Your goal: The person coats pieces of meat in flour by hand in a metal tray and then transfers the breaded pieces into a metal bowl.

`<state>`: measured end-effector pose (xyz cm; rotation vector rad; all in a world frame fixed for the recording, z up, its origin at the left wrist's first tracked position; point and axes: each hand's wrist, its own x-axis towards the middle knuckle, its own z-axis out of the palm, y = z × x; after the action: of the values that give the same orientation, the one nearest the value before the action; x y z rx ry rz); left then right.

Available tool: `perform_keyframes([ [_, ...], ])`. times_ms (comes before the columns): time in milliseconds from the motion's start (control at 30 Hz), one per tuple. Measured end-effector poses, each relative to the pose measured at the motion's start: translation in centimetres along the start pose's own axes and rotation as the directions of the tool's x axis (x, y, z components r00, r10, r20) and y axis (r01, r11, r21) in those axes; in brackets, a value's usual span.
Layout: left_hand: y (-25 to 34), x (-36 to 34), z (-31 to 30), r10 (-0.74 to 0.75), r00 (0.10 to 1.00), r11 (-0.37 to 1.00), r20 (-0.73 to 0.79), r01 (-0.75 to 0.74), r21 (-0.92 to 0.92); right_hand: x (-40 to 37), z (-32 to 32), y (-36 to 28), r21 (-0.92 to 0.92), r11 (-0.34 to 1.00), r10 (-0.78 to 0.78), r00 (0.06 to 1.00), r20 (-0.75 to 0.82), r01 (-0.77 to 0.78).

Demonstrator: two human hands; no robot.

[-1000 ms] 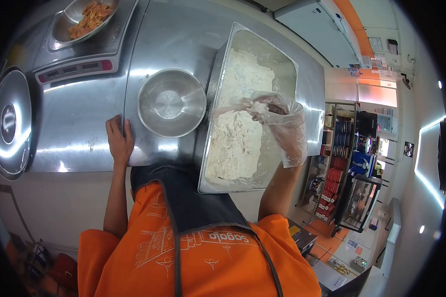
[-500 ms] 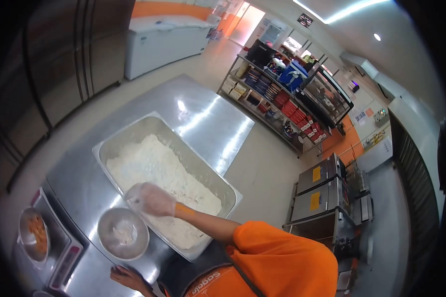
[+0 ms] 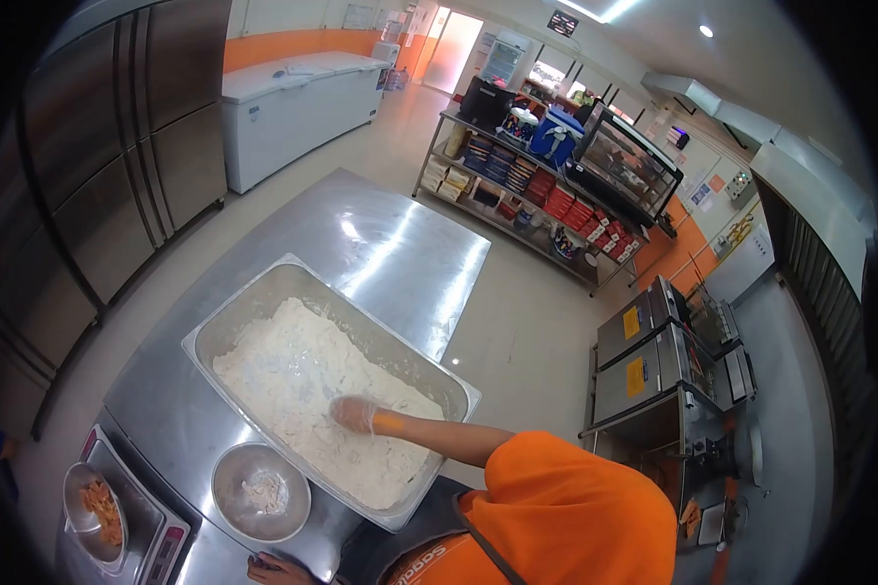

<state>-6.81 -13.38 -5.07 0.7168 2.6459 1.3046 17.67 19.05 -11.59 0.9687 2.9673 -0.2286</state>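
Note:
My right hand (image 3: 353, 413), in a clear plastic glove, is down in the white flour (image 3: 302, 380) that fills a large steel tray (image 3: 263, 281); its fingers are sunk in the flour near the tray's near side. A small steel bowl (image 3: 260, 492) with a little flour in it stands beside the tray on the steel table. My bare left hand (image 3: 268, 567) rests on the table's near edge, just below the bowl, partly cut off by the frame.
A scale (image 3: 127, 517) carrying a steel dish of orange pieces (image 3: 98, 505) stands left of the bowl. Beyond the steel table (image 3: 400, 253) are steel fridges (image 3: 117, 146), a white chest freezer (image 3: 298, 97), stocked shelves (image 3: 546, 195) and steel kitchen units (image 3: 654, 361).
My right hand has moved from near the bowl back down into the flour in the tray. The bowl, empty a second ago, now holds a little flour. The view has swung round.

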Motion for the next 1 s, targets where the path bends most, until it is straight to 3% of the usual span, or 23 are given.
perform_keyframes([
  [100, -0.2, 0.0, 0.2, 0.022, 1.0, 0.999, -0.021, -0.021, 0.036, 0.0, -4.7, 0.4, 0.072, 0.994, 0.086, 0.996, -0.037, -0.083],
  [167, -0.5, 0.0, 0.3, 0.018, 0.999, 0.999, -0.032, -0.017, 0.036, -0.3, -7.5, 0.2, 0.004, 0.994, 0.109, 0.994, 0.029, -0.109],
  [233, -0.1, 0.0, 0.1, 0.016, 1.0, 0.999, -0.02, -0.015, 0.045, -0.7, -9.3, -0.1, -0.067, 0.995, 0.09, 0.921, 0.38, -0.069],
  [267, 0.1, 0.0, 0.0, 0.015, 1.0, 0.998, -0.011, -0.014, 0.055, -0.9, -8.9, -0.5, -0.064, 0.995, 0.091, 0.92, 0.381, -0.072],
  [333, -0.1, 0.0, 0.2, 0.016, 1.0, 0.999, -0.016, -0.015, 0.05, -1.2, -7.0, -1.4, -0.053, 0.987, 0.162, 0.96, 0.227, -0.154],
  [433, 0.3, 0.1, 0.1, 0.007, 1.0, 0.998, -0.017, -0.006, 0.055, -1.6, -5.3, -2.4, -0.08, 0.991, 0.12, 0.986, 0.119, -0.111],
  [567, 0.5, -0.1, 0.1, 0.001, 1.0, 0.996, -0.026, 0.001, 0.088, -1.7, -6.8, -2.4, -0.046, 0.991, 0.126, 0.987, 0.098, -0.122],
  [633, 0.4, 0.0, 0.1, -0.001, 1.0, 0.997, -0.028, 0.003, 0.083, -2.1, -8.4, -2.5, -0.091, 0.985, 0.169, 0.936, 0.308, -0.147],
  [667, 0.3, 0.1, 0.1, 0.0, 1.0, 0.997, -0.024, 0.001, 0.075, -2.3, -8.0, -2.7, -0.092, 0.984, 0.171, 0.935, 0.31, -0.15],
  [733, 0.5, 0.1, 0.0, 0.003, 1.0, 0.997, -0.008, -0.003, 0.076, -3.1, -6.0, -3.0, -0.069, 0.98, 0.194, 0.966, 0.169, -0.185],
  [833, 0.4, -0.1, 0.0, 0.014, 1.0, 0.998, -0.012, -0.013, 0.061, -3.1, -4.5, -3.5, -0.063, 0.973, 0.228, 0.968, 0.105, -0.223],
  [933, 0.0, 0.0, 0.2, 0.023, 0.999, 0.998, -0.025, -0.021, 0.054, -3.0, -6.0, -2.2, 0.014, 0.984, 0.178, 0.982, 0.054, -0.179],
  [1000, -0.2, 0.1, 0.3, 0.018, 0.999, 0.998, -0.027, -0.016, 0.067, -2.8, -10.7, -2.4, 0.055, 0.982, 0.178, 0.984, 0.025, -0.179],
])
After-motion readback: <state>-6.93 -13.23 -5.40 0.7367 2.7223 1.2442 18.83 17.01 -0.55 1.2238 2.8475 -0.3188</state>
